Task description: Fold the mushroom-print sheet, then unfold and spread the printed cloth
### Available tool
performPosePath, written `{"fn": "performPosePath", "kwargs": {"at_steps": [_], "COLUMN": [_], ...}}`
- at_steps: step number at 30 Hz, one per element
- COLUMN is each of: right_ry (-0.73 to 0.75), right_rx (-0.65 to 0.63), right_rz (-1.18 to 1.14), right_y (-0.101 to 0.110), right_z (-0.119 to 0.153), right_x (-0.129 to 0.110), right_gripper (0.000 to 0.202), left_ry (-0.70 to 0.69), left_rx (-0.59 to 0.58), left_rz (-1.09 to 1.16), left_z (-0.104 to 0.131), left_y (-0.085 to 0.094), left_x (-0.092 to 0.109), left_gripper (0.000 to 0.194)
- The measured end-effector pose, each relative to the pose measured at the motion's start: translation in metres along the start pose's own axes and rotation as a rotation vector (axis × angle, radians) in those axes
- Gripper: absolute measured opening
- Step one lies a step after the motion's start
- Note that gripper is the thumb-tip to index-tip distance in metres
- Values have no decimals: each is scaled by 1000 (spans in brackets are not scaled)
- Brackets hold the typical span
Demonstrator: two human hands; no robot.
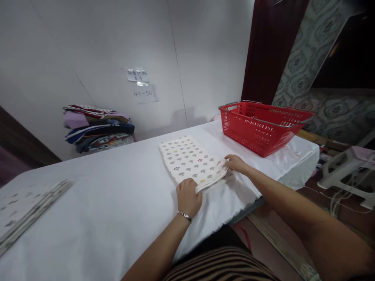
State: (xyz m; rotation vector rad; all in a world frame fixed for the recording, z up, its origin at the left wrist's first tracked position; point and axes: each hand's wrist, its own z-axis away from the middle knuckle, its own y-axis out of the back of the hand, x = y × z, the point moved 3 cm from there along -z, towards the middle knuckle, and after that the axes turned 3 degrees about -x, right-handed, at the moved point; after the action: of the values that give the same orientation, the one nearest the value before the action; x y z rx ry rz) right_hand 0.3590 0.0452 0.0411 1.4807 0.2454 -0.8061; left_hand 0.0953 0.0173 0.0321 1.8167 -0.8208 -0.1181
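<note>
A white cloth [190,158] printed with small grey, red and yellow figures lies folded into a rectangle on the white-covered table. My left hand [189,195], with a silver bracelet at the wrist, grips its near left corner. At the near right corner my right hand [235,163] pinches the edge, which is slightly raised. Layers of fabric show along the near edge between both hands. Farther left, more folded printed cloth [26,203] lies flat on the table, partly cut off by the picture's border.
A red plastic basket [263,127] with metal handles stands at the table's right end. Folded clothes [99,127] are stacked by the wall behind the table [117,203]. To the right, a plastic stool [348,171] stands on the floor near loose cables. Paper notes hang on the wall.
</note>
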Motion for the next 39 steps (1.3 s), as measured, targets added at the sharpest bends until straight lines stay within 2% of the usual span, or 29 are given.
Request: {"fn": "performPosePath", "kwargs": {"at_steps": [4, 12, 18, 22, 24, 31, 35, 39], "right_ry": [29, 25, 28, 17, 9, 18, 31, 12], "right_rx": [29, 73, 31, -5, -23, -13, 6, -13], "right_rz": [-99, -201, -316, -395, -428, -523, -529, -474], "right_y": [5, 5, 3, 6, 9, 19, 23, 16], "right_z": [-5, 1, 11, 12, 12, 5, 2, 7], "right_x": [-5, 3, -1, -16, -24, -47, -51, -41], "right_gripper": [40, 37, 35, 37, 38, 42, 43, 44], "left_ry": [55, 155, 88, 117, 129, 15, 15, 72], "left_rx": [0, 36, 65, 61, 60, 59, 70, 83], "left_rz": [-28, 91, 208, 156, 102, -55, -66, -28], "left_z": [-4, 13, 21, 23, 21, 3, -2, 11], "left_y": [-4, -1, 0, -2, -1, 0, 3, 8], "left_x": [1, -9, -13, -9, -5, 10, 4, -8], "left_gripper": [11, 32, 32, 27, 30, 33, 35, 41]}}
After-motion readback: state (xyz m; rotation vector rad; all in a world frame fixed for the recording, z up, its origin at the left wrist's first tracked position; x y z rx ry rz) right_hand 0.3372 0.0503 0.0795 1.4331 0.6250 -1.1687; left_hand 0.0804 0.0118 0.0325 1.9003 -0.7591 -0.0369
